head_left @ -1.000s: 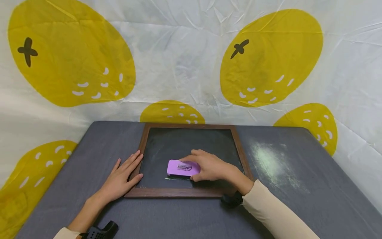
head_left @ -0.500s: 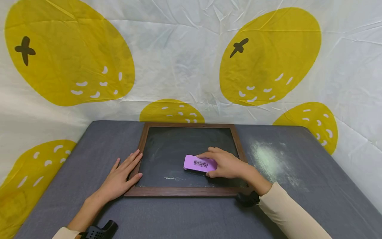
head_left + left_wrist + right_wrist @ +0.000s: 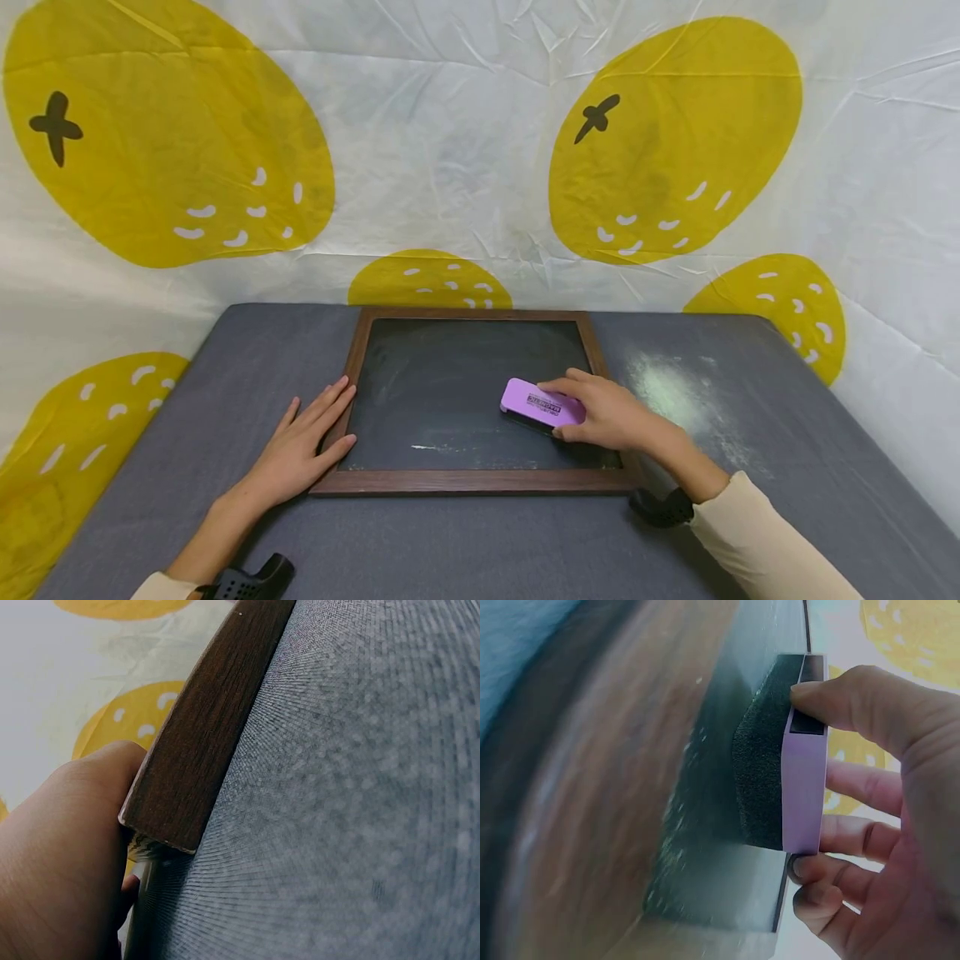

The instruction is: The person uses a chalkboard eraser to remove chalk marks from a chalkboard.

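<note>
On the grey bench [image 3: 750, 517] before a lemon-print backdrop [image 3: 465, 150], the right hand [image 3: 611, 414] grasps a purple eraser [image 3: 542, 403] on the wood-framed chalkboard [image 3: 450, 392], while the left hand [image 3: 300, 450] lies flat and released on its near-left frame.

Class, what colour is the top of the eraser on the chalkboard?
Light purple plastic top over a black felt pad; clearest in the head view.

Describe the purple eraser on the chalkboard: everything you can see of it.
The eraser is a flat oblong block with rounded corners, a smooth purple top that looks plastic, and a dark printed label too small to read. Beneath is a thick black pad that looks like foam or felt. It lies angled on the right part of the chalkboard, pad down. The right hand grips it, thumb on one long edge and fingers on the other. A faint chalk streak lies apart, nearer the bottom frame.
</note>
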The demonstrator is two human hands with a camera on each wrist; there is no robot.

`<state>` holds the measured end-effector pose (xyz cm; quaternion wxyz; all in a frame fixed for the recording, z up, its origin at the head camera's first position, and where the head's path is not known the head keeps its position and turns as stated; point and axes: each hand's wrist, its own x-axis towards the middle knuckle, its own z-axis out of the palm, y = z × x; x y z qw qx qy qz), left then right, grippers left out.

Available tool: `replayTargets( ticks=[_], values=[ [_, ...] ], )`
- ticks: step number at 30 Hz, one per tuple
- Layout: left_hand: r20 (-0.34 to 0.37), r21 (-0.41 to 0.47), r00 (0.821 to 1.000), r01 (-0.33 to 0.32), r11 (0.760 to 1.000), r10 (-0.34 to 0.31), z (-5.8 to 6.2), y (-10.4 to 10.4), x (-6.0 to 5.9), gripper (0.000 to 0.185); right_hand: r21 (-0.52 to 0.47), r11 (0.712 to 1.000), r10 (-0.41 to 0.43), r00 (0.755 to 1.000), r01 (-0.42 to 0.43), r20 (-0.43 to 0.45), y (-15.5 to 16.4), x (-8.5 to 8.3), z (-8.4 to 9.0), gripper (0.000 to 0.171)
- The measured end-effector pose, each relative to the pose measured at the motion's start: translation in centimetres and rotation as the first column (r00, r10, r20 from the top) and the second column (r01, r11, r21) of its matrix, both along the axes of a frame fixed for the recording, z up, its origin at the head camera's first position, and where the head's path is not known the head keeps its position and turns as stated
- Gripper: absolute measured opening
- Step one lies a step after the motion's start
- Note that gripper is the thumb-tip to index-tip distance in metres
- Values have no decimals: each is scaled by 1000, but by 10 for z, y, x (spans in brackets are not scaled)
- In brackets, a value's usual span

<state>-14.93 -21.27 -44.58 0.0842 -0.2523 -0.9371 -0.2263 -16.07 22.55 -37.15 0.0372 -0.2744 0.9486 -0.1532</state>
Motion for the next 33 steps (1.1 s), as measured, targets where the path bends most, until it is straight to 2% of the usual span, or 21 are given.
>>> replayTargets(
  ticks=[6,12,20,25,33],
  values=[
    [29,-10,1000,-8,1000,9,1,1,2,67,8,998,-68,993,69,-97,8,10,-5,57],
    [16,-8,1000,-3,1000,3,1,2,3,67,-20,977,-214,959,214,-189,1,23,-13,59],
    [-1,-6,1000,1,1000,-1,-2,2,2,67,-138,934,-346,931,330,-118,-15,27,-21,53],
    [1,-17,1000,-6,1000,6,-2,2,1,67,-185,914,-375,926,360,-51,-23,27,-25,52],
    [7,-26,1000,-16,1000,16,-2,2,1,67,-177,912,-381,924,371,-29,-38,27,-22,53]
  ],
)
